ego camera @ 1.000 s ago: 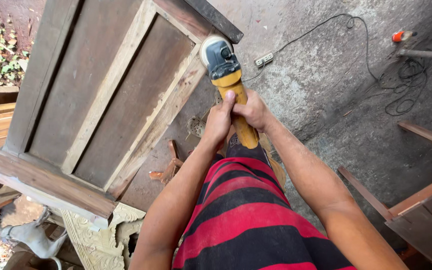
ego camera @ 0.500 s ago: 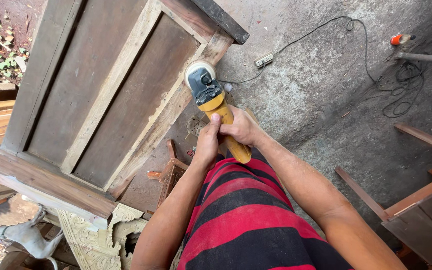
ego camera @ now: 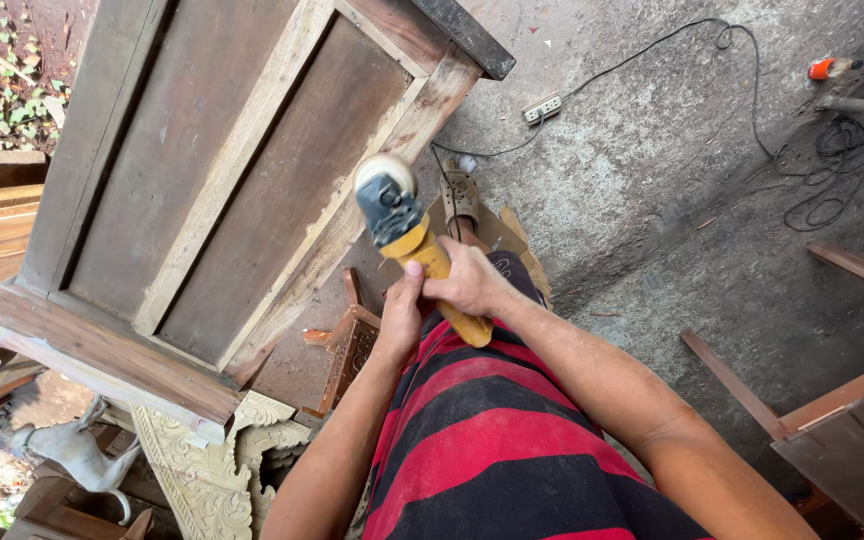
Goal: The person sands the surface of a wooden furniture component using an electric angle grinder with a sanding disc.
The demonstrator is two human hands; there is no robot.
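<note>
A yellow and grey angle grinder (ego camera: 404,228) points up and left, its pale round disc against the right-hand frame rail of a large brown wooden panelled cabinet (ego camera: 242,180) lying tilted in front of me. My right hand (ego camera: 467,280) grips the yellow handle from above. My left hand (ego camera: 402,312) holds the same handle just below and left of it. Both forearms reach out over my red and black striped garment (ego camera: 492,430).
A black cable runs over the concrete floor to a white power strip (ego camera: 542,107) and a coil (ego camera: 832,170) at the right. Carved pale wood trim (ego camera: 212,470) lies at the lower left. Wooden slats and a furniture piece (ego camera: 852,420) stand at the right.
The grinder and both hands have moved left and down along the cabinet's right rail. The camera view has shifted slightly.
</note>
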